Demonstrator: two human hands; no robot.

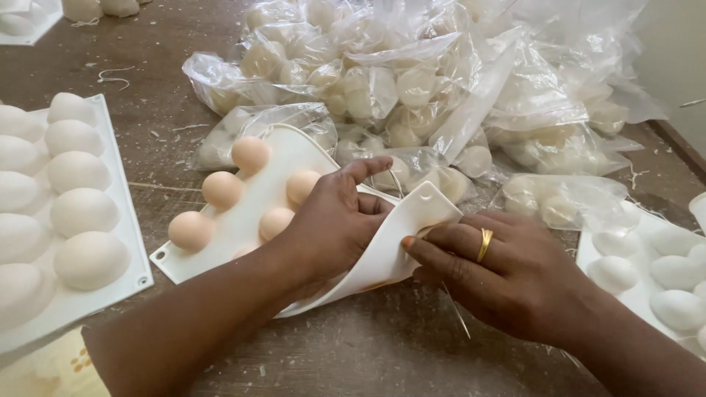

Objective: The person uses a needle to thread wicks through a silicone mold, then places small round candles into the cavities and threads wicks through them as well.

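A white flexible mould sheet (235, 228) with several peach egg-shaped bumps (222, 188) lies in the middle of the brown table. My left hand (332, 224) presses down on its right half, thumb stretched out over the sheet. My right hand (507, 272), with a gold ring on one finger, pinches the curled-up right corner of the sheet (419, 213), which has a small hole in it. The sheet bends upward between the two hands.
A second white mould with pale egg shapes (73, 213) lies at the left, a third (654, 272) at the right edge. Clear plastic bags full of pale egg shapes (412, 88) are piled behind. Thin scraps litter the table (162, 66).
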